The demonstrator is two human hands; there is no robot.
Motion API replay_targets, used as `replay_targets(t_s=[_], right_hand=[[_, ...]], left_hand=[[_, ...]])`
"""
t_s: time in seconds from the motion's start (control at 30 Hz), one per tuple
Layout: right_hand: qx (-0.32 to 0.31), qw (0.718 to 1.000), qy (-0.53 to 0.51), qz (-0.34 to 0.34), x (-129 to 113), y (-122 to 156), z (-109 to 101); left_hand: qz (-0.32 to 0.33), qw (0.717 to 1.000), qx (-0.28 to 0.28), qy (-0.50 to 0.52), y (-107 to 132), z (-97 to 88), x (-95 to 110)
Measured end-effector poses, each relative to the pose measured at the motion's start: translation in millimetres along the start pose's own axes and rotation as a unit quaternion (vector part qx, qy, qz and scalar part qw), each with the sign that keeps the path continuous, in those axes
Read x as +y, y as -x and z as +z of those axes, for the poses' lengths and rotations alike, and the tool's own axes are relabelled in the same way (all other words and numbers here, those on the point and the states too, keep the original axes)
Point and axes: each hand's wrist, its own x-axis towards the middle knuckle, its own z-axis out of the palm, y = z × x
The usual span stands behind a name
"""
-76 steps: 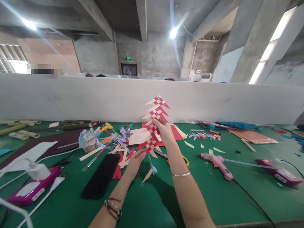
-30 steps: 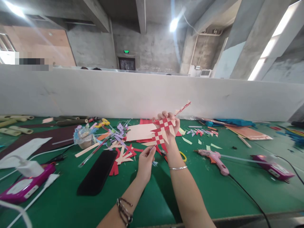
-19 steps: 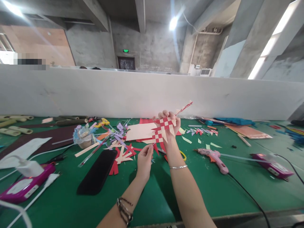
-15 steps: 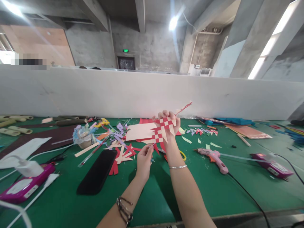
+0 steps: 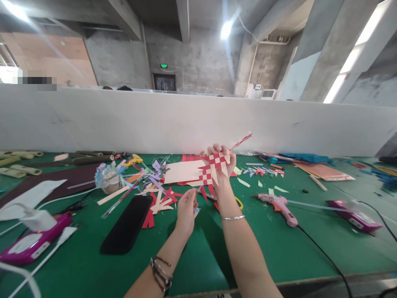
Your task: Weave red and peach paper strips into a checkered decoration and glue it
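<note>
My right hand (image 5: 223,159) is raised over the table, its fingers curled round a woven paper piece (image 5: 217,160) in a red and cream checker pattern. Pointed strip ends hang from its lower side, and a thin red-and-white twisted length (image 5: 241,141) sticks out at the upper right. Just below and to the left, my left hand (image 5: 187,205) is closed in a pinch, slightly apart from the hanging red tips. What it pinches, if anything, is too small to make out. Scissors with a yellow handle (image 5: 239,203) lie partly hidden behind my right wrist.
A black phone (image 5: 126,225) lies left of my hands, beside red and cream paper strips (image 5: 159,203). Cream paper sheets (image 5: 182,171) lie behind. A pink glue gun (image 5: 281,207) rests at the right, its cord crossing the table. Purple power strips (image 5: 356,219) sit at both sides.
My left hand has drawn back slightly down and left, away from the hanging red strip ends. The right hand and the woven paper have hardly moved.
</note>
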Motion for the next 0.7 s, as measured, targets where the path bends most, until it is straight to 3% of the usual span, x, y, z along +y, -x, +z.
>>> replay_targets(t_s=[0.3,0.5,0.7], right_hand=[[0.014,1.000,0.019,-0.005,-3.8,-0.5,6.9],[0.010,1.000,0.006,-0.015,-4.7,-0.6,8.1],[0.032,0.998,0.044,-0.025,-7.5,1.1,10.3]], left_hand=[[-0.002,0.999,-0.021,-0.043,-0.2,-3.5,1.8],[-0.031,0.996,-0.053,-0.060,0.4,-3.5,-1.4],[-0.067,0.993,-0.044,-0.084,1.6,-3.4,0.5]])
